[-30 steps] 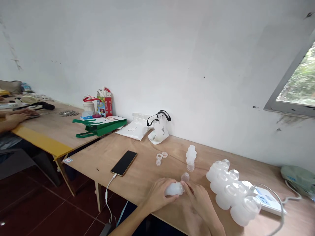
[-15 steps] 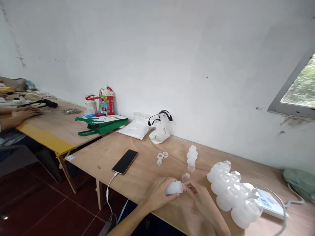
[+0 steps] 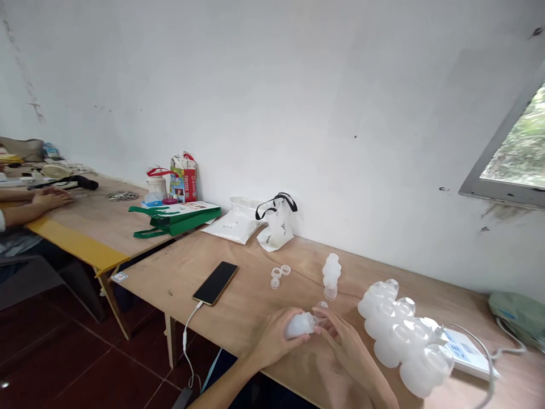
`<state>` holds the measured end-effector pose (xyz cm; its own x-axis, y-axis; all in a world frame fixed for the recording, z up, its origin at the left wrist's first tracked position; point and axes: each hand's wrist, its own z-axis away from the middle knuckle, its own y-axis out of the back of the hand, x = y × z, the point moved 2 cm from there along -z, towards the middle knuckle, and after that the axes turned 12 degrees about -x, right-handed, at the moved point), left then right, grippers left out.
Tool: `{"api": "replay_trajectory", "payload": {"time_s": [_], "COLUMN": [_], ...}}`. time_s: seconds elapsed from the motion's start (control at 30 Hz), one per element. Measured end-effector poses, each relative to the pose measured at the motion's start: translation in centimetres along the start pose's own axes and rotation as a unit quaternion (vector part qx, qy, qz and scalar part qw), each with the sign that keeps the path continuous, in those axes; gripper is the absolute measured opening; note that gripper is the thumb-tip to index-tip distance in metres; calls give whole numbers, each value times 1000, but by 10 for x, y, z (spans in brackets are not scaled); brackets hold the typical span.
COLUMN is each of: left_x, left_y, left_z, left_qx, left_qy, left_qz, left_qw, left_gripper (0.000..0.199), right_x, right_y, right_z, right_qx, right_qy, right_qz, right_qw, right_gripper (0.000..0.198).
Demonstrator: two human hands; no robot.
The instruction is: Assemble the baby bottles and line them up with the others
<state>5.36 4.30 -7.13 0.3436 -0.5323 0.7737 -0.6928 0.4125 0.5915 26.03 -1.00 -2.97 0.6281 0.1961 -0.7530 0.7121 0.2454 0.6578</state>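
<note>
Bottle held on its side at the front edge, both hands engaged

The left hand (image 3: 276,335) wraps a translucent bottle (image 3: 300,325) just inside the tabletop's (image 3: 179,267) front edge, its neck turned towards the right hand (image 3: 344,341). This grip appears intended to steady the body and leave the neck accessible. The right fingertips pinch a small clear piece (image 3: 320,321) at the neck; whether it is seated cannot be determined.

Three clear rings (image 3: 276,272) lie together between the front and back edges, presumably within easy reach. A bottle cluster (image 3: 404,335) occupies the right side, beside a white power strip (image 3: 464,352), probably grouped to keep the working area free. The phone (image 3: 216,283) lies towards the left corner, its cable (image 3: 185,335) hanging past the front edge.
</note>
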Motion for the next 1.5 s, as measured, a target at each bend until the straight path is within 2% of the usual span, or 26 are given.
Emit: {"api": "replay_trajectory", "payload": {"time_s": [0.17, 0.33, 0.43, 0.6, 0.67, 0.93, 1.23, 1.5], "left_x": [0, 2, 2, 0, 0, -2, 1, 0], "left_y": [-1, -1, -2, -2, -2, -3, -2, -1], "left_z": [1, 3, 3, 2, 0, 0, 2, 0], "left_qx": [-4, -7, -6, -15, -15, -28, -12, -19], "left_qy": [2, 7, 7, -10, -4, 13, 8, 6], "left_qz": [-19, -27, -28, -26, -26, -47, -3, 55], "left_qw": [1000, 1000, 1000, 999, 1000, 998, 1000, 998], "left_gripper": [44, 46, 46, 48, 49, 49, 45, 52], "right_x": [-2, -5, -6, -6, -5, -3, -5, -5], "right_y": [-6, -9, -6, -2, -2, -9, -6, -3], "right_z": [-5, -6, -5, -5, -6, -8, -8, -7], "right_qx": [1, 26, 29, -18, -10, 19, 1, 2], "right_qy": [13, -16, -12, 17, 13, -8, -8, -9], "right_qz": [10, 45, 44, -14, -16, 49, 21, -12], "right_qw": [1000, 999, 999, 1000, 1000, 999, 1000, 1000], "right_gripper": [35, 48, 43, 37, 37, 43, 40, 37]}}
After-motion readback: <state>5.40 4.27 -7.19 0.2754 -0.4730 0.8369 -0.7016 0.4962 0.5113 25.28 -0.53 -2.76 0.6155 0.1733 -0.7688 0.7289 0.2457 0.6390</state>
